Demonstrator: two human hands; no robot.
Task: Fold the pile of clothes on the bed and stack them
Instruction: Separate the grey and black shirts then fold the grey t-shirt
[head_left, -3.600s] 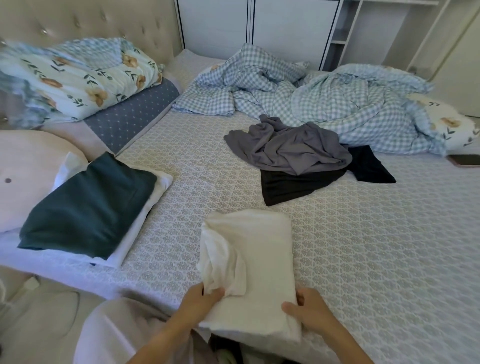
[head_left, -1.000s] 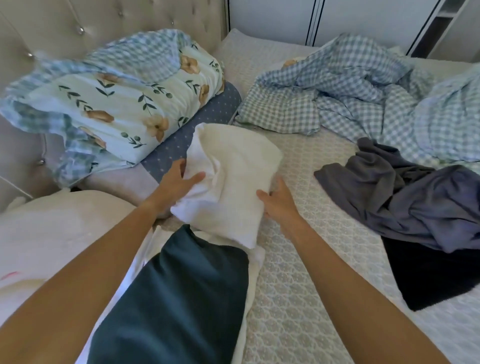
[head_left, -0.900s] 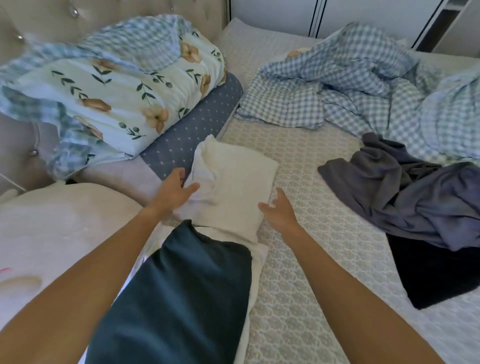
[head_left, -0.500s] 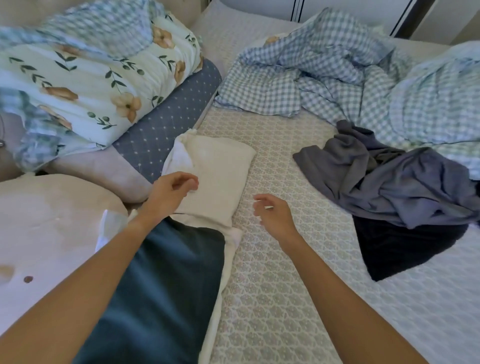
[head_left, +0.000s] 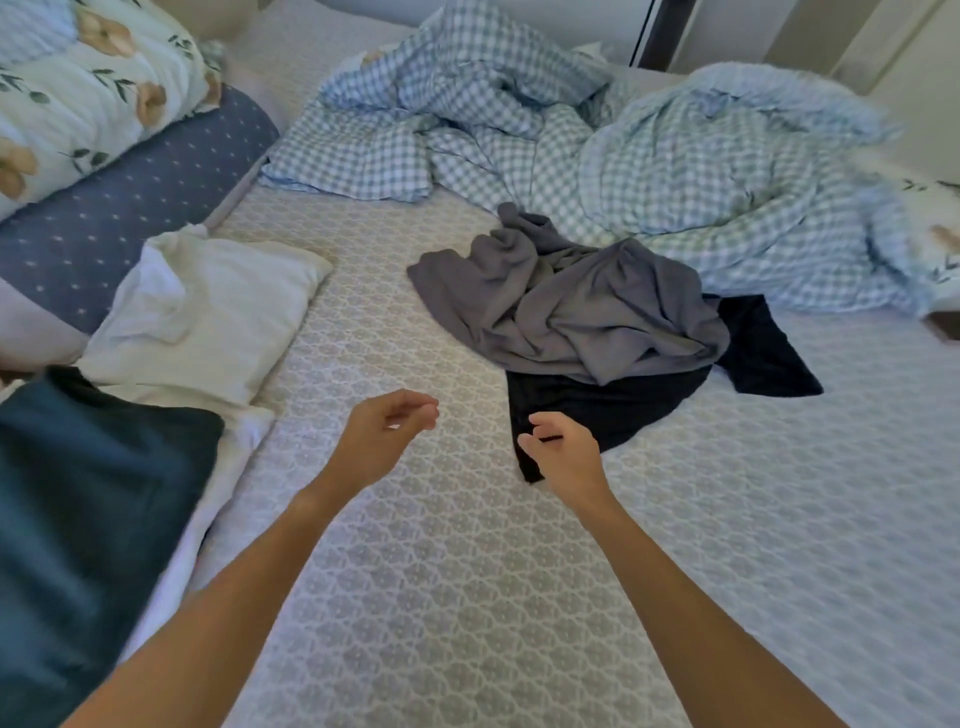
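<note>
Both hands hold nothing: I see my left hand (head_left: 382, 434) and right hand (head_left: 563, 454) hovering over the bed (head_left: 467, 597), fingers loosely curled. Taking the grey garment (head_left: 566, 306) as landmark, a checked duvet (head_left: 597, 140) lies bunched just behind it and touching it, and a black garment (head_left: 613, 405) lies under it, its near corner just beside my right hand. Well to the left of the grey garment lies the folded cream piece (head_left: 208, 322), overlapping a white piece beneath the folded teal one (head_left: 88, 509), beside the dotted blue pillow (head_left: 130, 192).
</note>
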